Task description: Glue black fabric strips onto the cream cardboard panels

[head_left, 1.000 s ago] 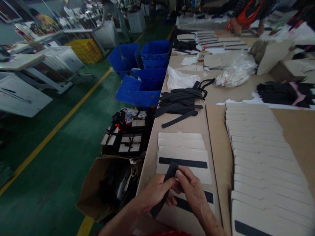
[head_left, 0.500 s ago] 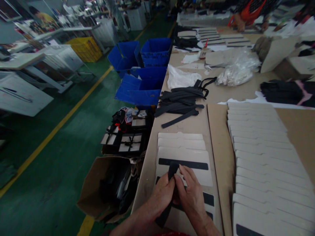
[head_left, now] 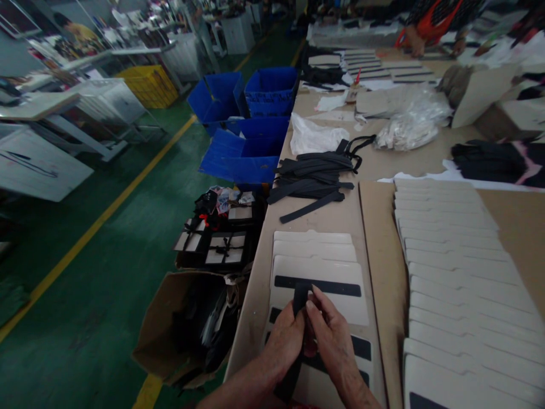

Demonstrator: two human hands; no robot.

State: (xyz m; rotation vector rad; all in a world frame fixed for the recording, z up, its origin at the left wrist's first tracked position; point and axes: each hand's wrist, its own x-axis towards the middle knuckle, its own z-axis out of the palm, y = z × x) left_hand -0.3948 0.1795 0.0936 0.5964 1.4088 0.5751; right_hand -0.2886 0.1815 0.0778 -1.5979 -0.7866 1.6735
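My left hand [head_left: 283, 343] is closed round a black fabric strip [head_left: 302, 295], thumb on top. One end of the strip rises above the fingers and its tail hangs below the palm. My right hand [head_left: 334, 335] pinches the upper right edge of the same strip between thumb and fingers. Underneath lie overlapping beige panels [head_left: 344, 309], several with a black strip [head_left: 319, 286] across them. My hands and forearms cover part of these panels.
Beyond the panels lies a heap of black strips [head_left: 313, 170]. A long overlapping row of beige panels [head_left: 460, 284] lies to the right. Left of the table stand an open cardboard box [head_left: 157, 335] and blue bins [head_left: 251, 162]. A person in an orange apron [head_left: 434, 23] works at the far end.
My right hand has shifted slightly right and down at the strip's upper end, and its fingers are a little more apart from my left hand. The strip's top stands straighter.
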